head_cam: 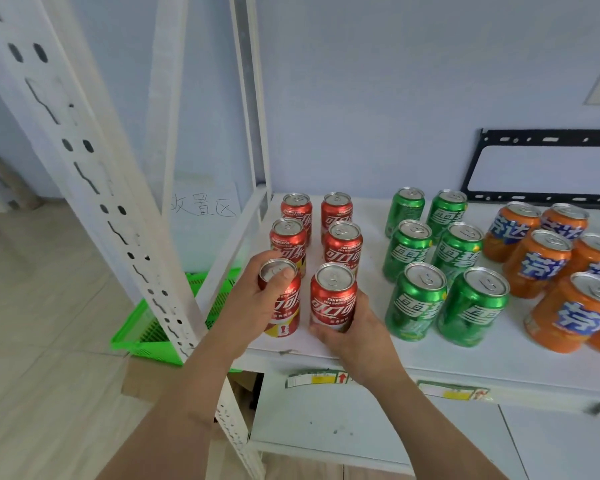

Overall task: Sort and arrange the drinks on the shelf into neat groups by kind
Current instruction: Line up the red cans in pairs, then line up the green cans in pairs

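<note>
Several red cola cans stand in two columns at the left end of the white shelf (499, 362). My left hand (253, 299) grips the front-left red can (284, 317) from its left side, thumb over the rim. My right hand (354, 330) wraps the base of the front-right red can (333, 299). Both cans stand upright on the shelf. Several green soda cans (416, 299) form two columns in the middle. Several orange soda cans (537, 265) are grouped at the right, running out of view.
A white perforated shelf post (94, 188) stands close at the left. A green plastic basket (153, 327) sits on the floor behind it. A black metal bracket (541, 199) leans on the wall behind the cans. A lower shelf (361, 424) lies below.
</note>
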